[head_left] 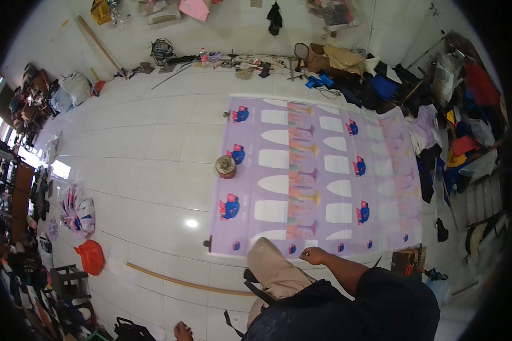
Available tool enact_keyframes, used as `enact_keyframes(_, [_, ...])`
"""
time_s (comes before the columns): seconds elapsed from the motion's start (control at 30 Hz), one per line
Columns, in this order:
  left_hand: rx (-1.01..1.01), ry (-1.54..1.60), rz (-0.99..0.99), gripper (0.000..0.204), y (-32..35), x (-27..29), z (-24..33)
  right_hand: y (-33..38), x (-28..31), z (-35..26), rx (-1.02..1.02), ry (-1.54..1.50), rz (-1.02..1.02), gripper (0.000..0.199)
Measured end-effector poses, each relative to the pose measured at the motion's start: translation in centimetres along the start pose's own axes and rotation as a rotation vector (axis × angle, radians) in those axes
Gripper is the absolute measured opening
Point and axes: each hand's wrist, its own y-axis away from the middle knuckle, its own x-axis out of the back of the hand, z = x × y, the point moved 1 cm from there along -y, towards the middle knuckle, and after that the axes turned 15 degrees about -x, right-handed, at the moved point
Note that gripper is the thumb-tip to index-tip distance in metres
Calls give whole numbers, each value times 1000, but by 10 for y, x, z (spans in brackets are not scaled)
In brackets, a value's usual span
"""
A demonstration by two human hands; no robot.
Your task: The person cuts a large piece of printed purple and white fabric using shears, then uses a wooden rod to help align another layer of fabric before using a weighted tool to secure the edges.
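A large lilac printed fabric sheet (pixel 318 170) with blue and pink elephants, white arch shapes and an orange-pink band lies spread on the floor in front of me. My right hand (pixel 313 256) is above its near edge, fingers closed in a pinch; whatever they hold is too small to make out. Low at the left, away from the sheet, my left hand (pixel 182 332) shows only partly, its fingers loosely curled and slightly apart, with nothing visible in them. On the sheet's left edge sits a round brown weight (pixel 226 166). Dark clips (pixel 207 244) grip its left corners.
A long wooden strip (pixel 188 284) lies on the tiles left of my leg. A red bag (pixel 90 257) and a small dark stool (pixel 70 281) stand further left. Piled cloth and bags (pixel 461 131) crowd the right side. A wooden box (pixel 404 262) stands by the near right corner.
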Motion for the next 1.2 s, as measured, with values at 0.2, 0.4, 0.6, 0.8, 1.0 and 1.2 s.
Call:
enact_keyframes(0.2, [-12, 9, -14, 46, -113, -30, 208, -110, 36, -120, -3, 11, 151, 39])
enact_keyframes(0.4, [-122, -616, -471, 35, -218, -68, 152, -250, 74, -259, -165, 112, 152, 47])
enact_keyframes(0.6, [85, -545, -434, 28, -482, -117, 311, -331, 159, -554, 174, -103, 111, 44])
enact_keyframes(0.8, [42, -454, -351, 22, -686, -138, 499, -327, 288, -770, 354, -591, 182, 34])
enact_keyframes(1.0, [-15, -651, -433, 18, -867, -177, 609, -389, 312, -747, -53, -758, 231, 40])
enact_keyframes(1.2, [-306, -895, -545, 16, -1063, -226, 761, -391, 197, -677, -708, -981, 231, 36])
